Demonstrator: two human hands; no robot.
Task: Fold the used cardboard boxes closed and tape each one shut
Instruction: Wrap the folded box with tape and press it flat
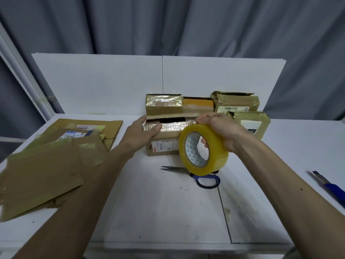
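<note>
The box stands at the tabletop centre, its top flap edge raised over a dark gap. The left hand clamps the box's 9 o'clock top corner. The right hand grips the tape roll at the box's 3 o'clock, above the scissors. Other boxes line 12 o'clock. Flat cardboard lies at 9 o'clock and a knife at 3 o'clock. Open surface spans 6 o'clock.
</note>
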